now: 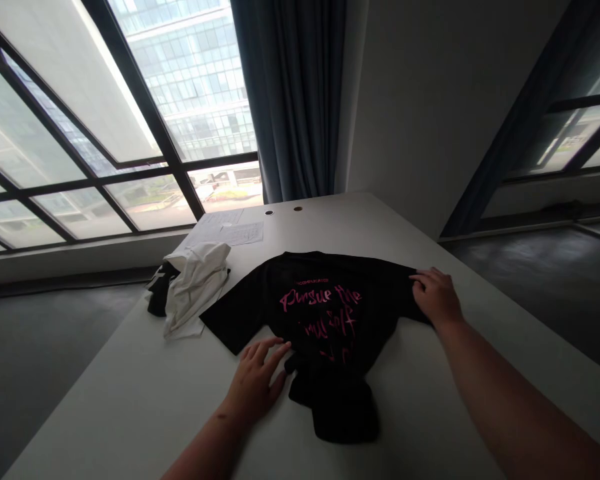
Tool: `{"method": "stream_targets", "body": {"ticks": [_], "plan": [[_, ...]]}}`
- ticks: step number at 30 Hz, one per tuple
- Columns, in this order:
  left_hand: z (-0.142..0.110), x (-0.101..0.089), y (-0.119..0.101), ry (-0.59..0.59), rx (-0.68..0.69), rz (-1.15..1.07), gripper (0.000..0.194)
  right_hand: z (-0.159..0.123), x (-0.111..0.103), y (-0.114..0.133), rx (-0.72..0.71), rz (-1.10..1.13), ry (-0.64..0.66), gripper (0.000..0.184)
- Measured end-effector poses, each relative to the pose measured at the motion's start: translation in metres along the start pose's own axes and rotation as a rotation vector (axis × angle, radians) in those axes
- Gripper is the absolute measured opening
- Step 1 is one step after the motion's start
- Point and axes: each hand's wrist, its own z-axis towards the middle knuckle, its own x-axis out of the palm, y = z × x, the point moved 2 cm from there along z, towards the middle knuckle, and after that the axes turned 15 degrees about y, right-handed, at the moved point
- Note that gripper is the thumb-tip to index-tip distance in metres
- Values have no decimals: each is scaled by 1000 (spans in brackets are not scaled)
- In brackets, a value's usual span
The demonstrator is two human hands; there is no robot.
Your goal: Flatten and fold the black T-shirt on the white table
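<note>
A black T-shirt (pixel 380 287) with pink lettering lies on the white table, its sleeves out to both sides and its lower part bunched up toward me. My right hand (pixel 437 297) is at the end of the right sleeve, thumb and fingers closed on the cloth edge. Beside the shirt's left side, below the left sleeve, is my left hand (pixel 257 377). Its fingers are apart, with the fingertips close to the black cloth; whether they touch it I cannot tell.
A crumpled heap of white cloth (pixel 197 280) with black cloth (pixel 159 290) lies at the table's left edge. Papers (pixel 240 233) lie behind it. Two round cable holes sit near the far edge of the table (pixel 340 223). Beyond stand windows, a blue curtain (pixel 295 100) and a wall.
</note>
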Motion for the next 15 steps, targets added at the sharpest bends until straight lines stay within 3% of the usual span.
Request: {"method": "stream_targets", "body": {"ticks": [1, 3, 5, 7, 9, 11, 15], "plan": [[3, -2, -8, 10, 0, -21, 51, -13, -7, 19, -138, 52, -44, 38], [8, -3, -21, 69, -5, -70, 56, -50, -17, 60, -370, 146, 2, 30], [12, 2, -31, 142, 1, -104, 62, -94, -19, 101, -551, 229, 146, 25], [15, 7, -36, 174, 6, -126, 51, -136, -19, 136, -691, 291, 282, 24], [16, 7, -37, 136, -4, -170, 31, -167, -19, 160, -752, 371, 401, 25], [16, 3, -35, 58, -6, -284, 22, -184, -23, 174, -766, 420, 522, 21], [7, -10, -27, -71, 8, -771, 19, -187, -32, 179, -711, 487, 649, 20]]}}
